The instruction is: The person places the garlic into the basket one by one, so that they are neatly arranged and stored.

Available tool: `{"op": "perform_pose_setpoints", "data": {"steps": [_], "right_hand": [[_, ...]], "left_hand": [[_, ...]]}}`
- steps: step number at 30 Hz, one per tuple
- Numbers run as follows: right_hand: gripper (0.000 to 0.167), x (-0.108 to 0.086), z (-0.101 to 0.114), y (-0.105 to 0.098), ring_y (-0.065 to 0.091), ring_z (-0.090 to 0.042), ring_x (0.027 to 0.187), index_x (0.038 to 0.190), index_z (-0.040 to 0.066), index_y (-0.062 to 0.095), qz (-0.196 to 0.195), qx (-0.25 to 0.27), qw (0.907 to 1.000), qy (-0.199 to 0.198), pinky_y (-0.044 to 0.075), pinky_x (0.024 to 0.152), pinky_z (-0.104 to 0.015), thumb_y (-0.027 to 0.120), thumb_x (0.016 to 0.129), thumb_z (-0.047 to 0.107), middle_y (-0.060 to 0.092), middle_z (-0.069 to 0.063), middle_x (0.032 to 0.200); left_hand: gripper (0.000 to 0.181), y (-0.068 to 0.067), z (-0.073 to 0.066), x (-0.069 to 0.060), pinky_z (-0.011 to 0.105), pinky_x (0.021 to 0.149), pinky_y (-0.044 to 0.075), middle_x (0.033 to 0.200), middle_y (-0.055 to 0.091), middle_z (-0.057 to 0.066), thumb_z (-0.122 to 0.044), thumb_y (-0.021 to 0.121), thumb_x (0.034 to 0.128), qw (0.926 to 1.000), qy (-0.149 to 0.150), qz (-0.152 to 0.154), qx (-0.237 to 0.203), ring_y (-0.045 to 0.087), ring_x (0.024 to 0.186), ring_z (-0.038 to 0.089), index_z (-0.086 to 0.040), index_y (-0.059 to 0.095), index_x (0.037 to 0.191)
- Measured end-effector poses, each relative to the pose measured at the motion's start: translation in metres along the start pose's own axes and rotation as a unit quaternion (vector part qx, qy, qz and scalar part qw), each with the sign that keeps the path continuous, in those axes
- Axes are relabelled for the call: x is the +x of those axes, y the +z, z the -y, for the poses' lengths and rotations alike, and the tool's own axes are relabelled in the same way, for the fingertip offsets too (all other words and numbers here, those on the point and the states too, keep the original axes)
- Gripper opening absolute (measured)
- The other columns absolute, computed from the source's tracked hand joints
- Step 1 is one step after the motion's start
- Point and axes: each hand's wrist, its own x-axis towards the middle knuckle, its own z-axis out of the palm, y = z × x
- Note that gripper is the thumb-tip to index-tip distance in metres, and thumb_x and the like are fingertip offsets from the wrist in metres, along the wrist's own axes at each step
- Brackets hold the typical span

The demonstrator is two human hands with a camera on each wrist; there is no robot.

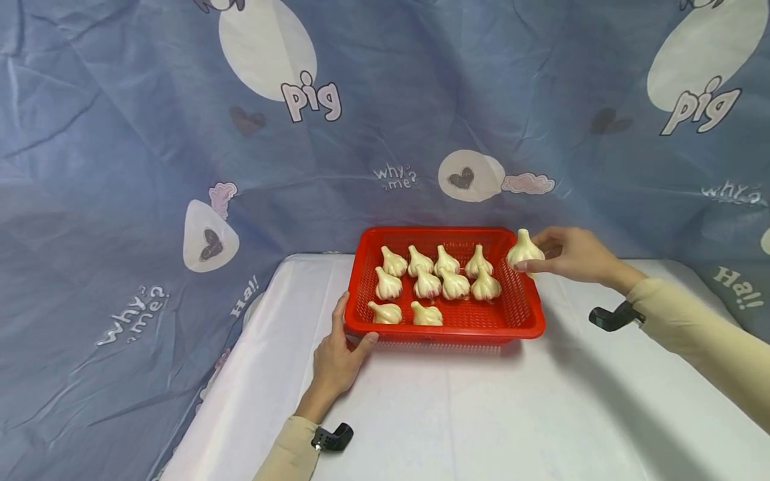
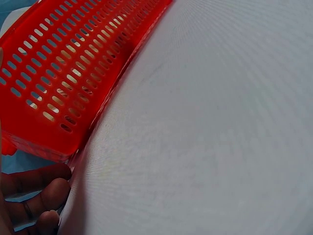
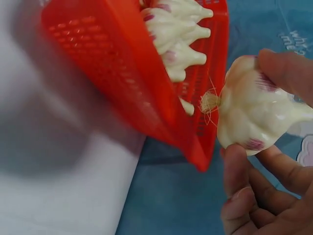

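Observation:
A red plastic basket (image 1: pixel 517 327) with perforated walls holds several pale garlic bulbs (image 1: pixel 455 286), set in rough rows. At its right rim, my right hand (image 1: pixel 580 254) pinches another garlic bulb (image 1: pixel 525 248) between thumb and fingers, stem upward. In the right wrist view this bulb (image 3: pixel 257 110) shows purple streaks and a tuft of roots, and it is off the basket floor. My left hand (image 1: pixel 337 357) grips the basket's front left corner, thumb at the front rim, fingers along the left side. Several of its fingers (image 2: pixel 51 193) show curled beside the basket wall (image 2: pixel 54 88).
Beneath the basket is a table with a white cloth (image 1: pixel 421 414). A blue printed fabric (image 1: pixel 385 120) hangs behind it and at the left. Black bands with small devices (image 1: pixel 613 316) sit on both wrists. The basket's right part has bare floor (image 1: pixel 475 314) at the front.

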Motion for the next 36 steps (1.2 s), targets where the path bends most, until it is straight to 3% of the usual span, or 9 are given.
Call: {"op": "perform_pose_setpoints", "data": {"steps": [12,23,31,36], "right_hand": [[0.062,0.01,0.014,0.018,0.077,-0.024,0.103,0.118,0.011,0.074,0.008,0.017,0.9995,-0.024,0.056,0.084,-0.037,0.09,0.08,0.057,0.081,-0.007,0.11],[0.054,0.024,0.03,0.045,0.079,-0.025,0.097,0.114,0.006,0.075,0.02,0.051,0.9966,-0.062,0.062,0.087,-0.041,0.096,0.076,0.038,0.081,-0.01,0.106],[0.053,0.034,0.037,0.059,0.075,-0.021,0.095,0.11,0.008,0.077,0.017,0.032,0.9955,-0.088,0.056,0.086,-0.039,0.098,0.073,0.039,0.08,-0.004,0.101],[0.053,0.04,0.041,0.065,0.076,-0.024,0.098,0.113,0.005,0.076,0.044,0.047,0.9937,-0.092,0.058,0.087,-0.039,0.098,0.074,0.032,0.08,-0.009,0.104]], "left_hand": [[0.097,0.0,0.0,-0.002,0.033,0.056,0.039,0.066,0.059,-0.004,-0.058,0.074,0.0906,1.0,-0.002,-0.001,0.002,0.051,0.059,0.01,-0.038,0.02,0.169],[0.097,0.0,0.0,-0.002,0.033,0.057,0.038,0.066,0.059,-0.004,-0.06,0.073,0.0898,1.0,-0.007,0.001,-0.002,0.05,0.06,0.009,-0.039,0.02,0.169],[0.098,0.001,0.001,-0.002,0.033,0.057,0.039,0.066,0.058,-0.005,-0.062,0.073,0.0898,1.0,-0.005,0.0,0.0,0.05,0.059,0.008,-0.039,0.019,0.169],[0.098,0.001,0.0,-0.001,0.033,0.056,0.039,0.066,0.059,-0.005,-0.062,0.073,0.0899,1.0,-0.002,-0.003,0.0,0.051,0.059,0.008,-0.039,0.02,0.169]]}}
